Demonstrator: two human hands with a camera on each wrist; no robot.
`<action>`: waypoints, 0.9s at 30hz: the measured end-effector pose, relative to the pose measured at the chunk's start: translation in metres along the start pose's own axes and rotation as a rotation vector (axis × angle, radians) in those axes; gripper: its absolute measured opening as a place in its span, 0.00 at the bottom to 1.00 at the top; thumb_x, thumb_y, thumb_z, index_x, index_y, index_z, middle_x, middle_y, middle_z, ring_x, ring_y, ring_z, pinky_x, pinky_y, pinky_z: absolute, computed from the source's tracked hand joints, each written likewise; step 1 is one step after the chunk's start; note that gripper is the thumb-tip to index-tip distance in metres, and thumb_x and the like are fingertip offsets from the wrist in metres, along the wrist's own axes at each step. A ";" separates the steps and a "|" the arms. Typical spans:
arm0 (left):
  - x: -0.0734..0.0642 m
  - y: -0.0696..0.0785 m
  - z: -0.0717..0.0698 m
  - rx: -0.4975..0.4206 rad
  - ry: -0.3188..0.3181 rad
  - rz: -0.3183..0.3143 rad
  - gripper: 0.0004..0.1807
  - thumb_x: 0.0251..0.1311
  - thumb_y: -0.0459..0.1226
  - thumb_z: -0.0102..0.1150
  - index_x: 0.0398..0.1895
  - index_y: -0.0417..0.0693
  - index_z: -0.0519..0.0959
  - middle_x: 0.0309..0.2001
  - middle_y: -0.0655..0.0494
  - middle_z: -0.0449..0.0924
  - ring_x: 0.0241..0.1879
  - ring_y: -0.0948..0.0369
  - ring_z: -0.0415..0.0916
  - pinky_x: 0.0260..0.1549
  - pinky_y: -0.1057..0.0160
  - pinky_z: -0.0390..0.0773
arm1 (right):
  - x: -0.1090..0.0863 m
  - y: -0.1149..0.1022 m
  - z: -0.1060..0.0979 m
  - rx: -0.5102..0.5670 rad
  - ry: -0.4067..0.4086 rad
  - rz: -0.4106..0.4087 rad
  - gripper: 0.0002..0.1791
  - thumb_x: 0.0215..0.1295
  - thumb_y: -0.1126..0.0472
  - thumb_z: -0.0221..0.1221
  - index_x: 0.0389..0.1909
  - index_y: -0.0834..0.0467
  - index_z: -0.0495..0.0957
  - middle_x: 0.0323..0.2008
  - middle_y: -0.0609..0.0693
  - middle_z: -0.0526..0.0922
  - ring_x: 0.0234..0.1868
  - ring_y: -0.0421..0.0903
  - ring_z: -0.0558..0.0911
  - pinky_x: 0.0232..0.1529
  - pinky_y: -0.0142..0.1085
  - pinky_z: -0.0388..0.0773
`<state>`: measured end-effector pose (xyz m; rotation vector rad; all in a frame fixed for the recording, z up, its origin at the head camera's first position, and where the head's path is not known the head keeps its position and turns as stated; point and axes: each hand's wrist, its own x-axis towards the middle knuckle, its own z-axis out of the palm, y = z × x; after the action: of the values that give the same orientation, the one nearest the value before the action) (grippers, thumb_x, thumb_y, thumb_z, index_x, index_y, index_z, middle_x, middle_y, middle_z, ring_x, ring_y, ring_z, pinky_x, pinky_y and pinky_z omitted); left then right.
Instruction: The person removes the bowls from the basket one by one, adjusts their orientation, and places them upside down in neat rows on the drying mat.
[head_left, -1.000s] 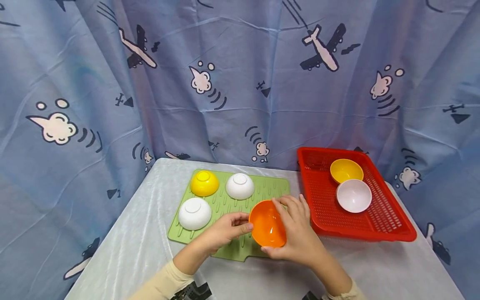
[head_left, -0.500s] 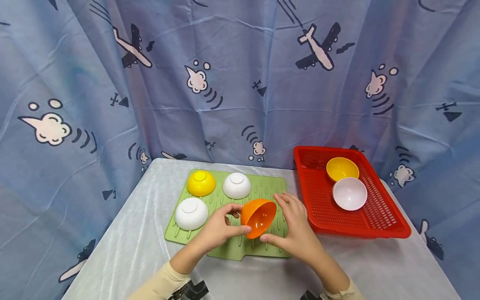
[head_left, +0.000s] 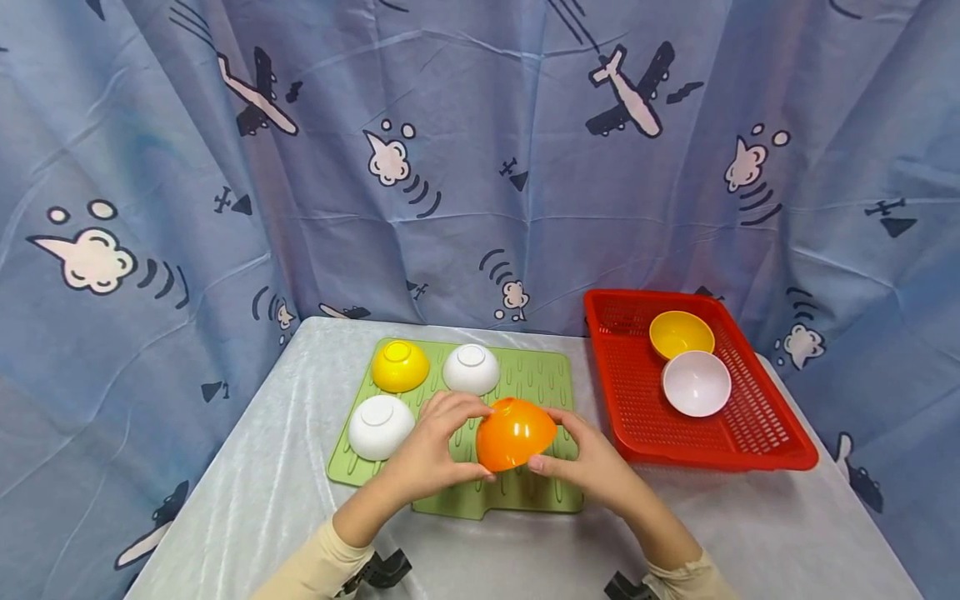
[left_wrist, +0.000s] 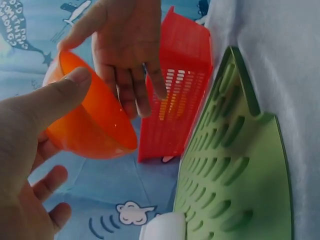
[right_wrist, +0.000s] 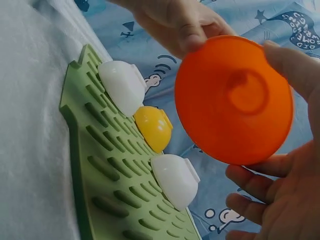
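Above the mat (head_left: 536, 375), the orange bowl (head_left: 513, 435) hangs tilted between left grip (head_left: 431, 450) and right grip (head_left: 600, 467), each part-closed on its own side of it; judged light, stiff, slightly slippery from its gloss, hardly fragile, best pinched at the rim.

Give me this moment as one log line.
left hand: holds orange bowl; right hand: holds same bowl; bowl: tilted, above mat; mat: three inverted bowls; basket: white bowl, yellow bowl

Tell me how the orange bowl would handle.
The orange bowl is probably stiff: its rim looks undistorted in the left hand. Glossy highlights suggest it may be slippery, and its rounded wall could let it roll if tipped.
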<state>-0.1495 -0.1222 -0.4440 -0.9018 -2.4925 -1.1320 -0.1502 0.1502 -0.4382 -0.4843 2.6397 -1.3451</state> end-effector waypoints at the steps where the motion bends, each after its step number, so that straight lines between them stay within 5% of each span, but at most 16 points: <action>1: 0.000 0.000 0.000 0.012 -0.002 0.019 0.41 0.34 0.47 0.87 0.58 0.57 0.79 0.60 0.65 0.77 0.59 0.62 0.67 0.59 0.51 0.70 | 0.000 0.000 -0.001 0.015 -0.016 0.007 0.43 0.57 0.42 0.72 0.71 0.55 0.70 0.68 0.57 0.75 0.71 0.62 0.70 0.66 0.71 0.60; 4: 0.000 0.000 0.001 0.004 -0.043 0.003 0.48 0.35 0.48 0.86 0.66 0.56 0.75 0.66 0.60 0.73 0.63 0.57 0.66 0.63 0.46 0.68 | -0.002 0.003 -0.003 0.039 -0.045 -0.010 0.45 0.55 0.44 0.74 0.71 0.54 0.69 0.67 0.55 0.75 0.71 0.61 0.69 0.67 0.72 0.58; 8: -0.001 0.001 0.003 -0.108 -0.128 -0.162 0.57 0.37 0.47 0.86 0.75 0.54 0.65 0.70 0.56 0.69 0.68 0.54 0.64 0.66 0.41 0.67 | -0.002 0.009 -0.003 0.077 -0.052 -0.069 0.46 0.51 0.48 0.77 0.70 0.51 0.67 0.68 0.56 0.73 0.72 0.64 0.67 0.66 0.75 0.57; 14: -0.001 -0.002 0.003 -0.201 -0.154 -0.321 0.54 0.36 0.44 0.87 0.71 0.49 0.70 0.63 0.54 0.74 0.63 0.52 0.69 0.63 0.43 0.70 | 0.000 0.016 0.006 0.146 -0.040 -0.097 0.49 0.48 0.50 0.79 0.71 0.46 0.64 0.71 0.54 0.69 0.74 0.62 0.63 0.66 0.75 0.53; 20: 0.000 -0.011 -0.004 -0.270 -0.182 -0.321 0.47 0.40 0.42 0.86 0.68 0.54 0.72 0.59 0.56 0.76 0.61 0.48 0.70 0.61 0.42 0.69 | 0.005 0.018 0.016 0.159 0.016 -0.137 0.53 0.46 0.51 0.80 0.73 0.46 0.63 0.72 0.54 0.67 0.75 0.61 0.63 0.68 0.74 0.53; 27: 0.000 -0.028 -0.016 -0.241 -0.250 -0.314 0.47 0.43 0.48 0.84 0.69 0.55 0.71 0.61 0.59 0.76 0.61 0.52 0.71 0.60 0.44 0.70 | 0.013 0.017 0.034 0.113 0.033 -0.134 0.53 0.44 0.49 0.81 0.73 0.45 0.64 0.72 0.54 0.66 0.74 0.61 0.65 0.67 0.72 0.58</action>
<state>-0.1671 -0.1484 -0.4499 -0.7670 -2.8183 -1.5316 -0.1567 0.1296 -0.4720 -0.6379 2.5796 -1.5438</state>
